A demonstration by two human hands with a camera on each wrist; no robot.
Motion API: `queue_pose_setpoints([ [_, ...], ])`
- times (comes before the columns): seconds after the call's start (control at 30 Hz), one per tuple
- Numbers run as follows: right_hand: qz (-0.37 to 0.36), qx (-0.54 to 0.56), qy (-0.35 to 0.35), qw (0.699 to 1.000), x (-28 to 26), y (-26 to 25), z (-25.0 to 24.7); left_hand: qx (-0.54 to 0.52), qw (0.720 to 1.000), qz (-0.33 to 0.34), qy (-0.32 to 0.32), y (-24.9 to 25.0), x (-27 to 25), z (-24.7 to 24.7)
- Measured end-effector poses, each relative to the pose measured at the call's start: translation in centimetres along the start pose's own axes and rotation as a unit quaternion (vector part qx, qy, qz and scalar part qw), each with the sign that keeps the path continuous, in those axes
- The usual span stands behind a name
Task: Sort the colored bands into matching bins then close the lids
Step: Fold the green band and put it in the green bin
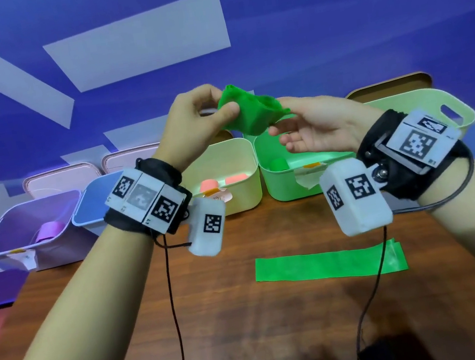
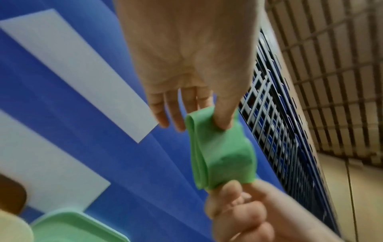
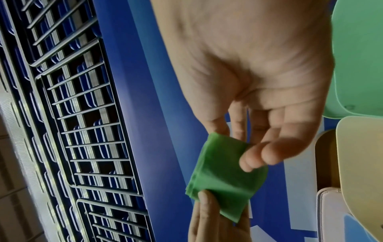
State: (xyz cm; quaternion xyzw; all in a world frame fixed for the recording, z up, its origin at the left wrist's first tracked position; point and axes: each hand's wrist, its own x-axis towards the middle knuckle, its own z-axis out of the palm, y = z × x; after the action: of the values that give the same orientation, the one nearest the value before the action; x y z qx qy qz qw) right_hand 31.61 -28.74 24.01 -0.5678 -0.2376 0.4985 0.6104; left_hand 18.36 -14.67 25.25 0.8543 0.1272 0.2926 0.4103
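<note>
Our left hand (image 1: 198, 114) pinched one end of the folded green band (image 1: 250, 112) and our right hand (image 1: 315, 127) grasped the other, above the green bin (image 1: 280, 185); a second green band (image 1: 330, 264) lay flat on the desk (image 1: 236, 320).

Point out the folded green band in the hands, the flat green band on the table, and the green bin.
folded green band (image 1: 246, 116), head view, middle of the bundle.
flat green band (image 1: 321, 265), head view, centre of the strip.
green bin (image 1: 289, 193), head view, front wall.

Brown wooden table (image 1: 227, 321), blue backdrop with pale shapes (image 1: 330, 25), metal grille (image 3: 82, 131)
</note>
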Motion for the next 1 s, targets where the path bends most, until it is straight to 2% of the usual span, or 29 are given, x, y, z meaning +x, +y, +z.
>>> queue_pose_setpoints([
  [0.13,0.000,0.012,-0.009,1.000,0.3,0.6,-0.8,-0.126,0.979,-0.160,0.006,-0.2,0.2,1.3],
  [0.27,-0.016,-0.020,-0.009,1.000,1.0,0.9,-1.6,-0.193,0.951,-0.242,0.010,-0.3,0.5,2.4],
  [0.47,-0.075,-0.063,0.091,0.991,2.2,1.2,-2.8,-0.238,0.927,-0.290,0.016,-0.9,1.7,4.4],
  [0.7,-0.055,0.016,0.114,0.992,4.6,1.5,-6.1,-0.288,0.898,-0.332,-0.031,-2.4,4.6,7.6],
  [1.0,-0.006,-0.043,0.228,0.973,8.0,1.8,-11.3,-0.243,0.898,-0.356,-0.086,-4.8,8.5,11.8],
])
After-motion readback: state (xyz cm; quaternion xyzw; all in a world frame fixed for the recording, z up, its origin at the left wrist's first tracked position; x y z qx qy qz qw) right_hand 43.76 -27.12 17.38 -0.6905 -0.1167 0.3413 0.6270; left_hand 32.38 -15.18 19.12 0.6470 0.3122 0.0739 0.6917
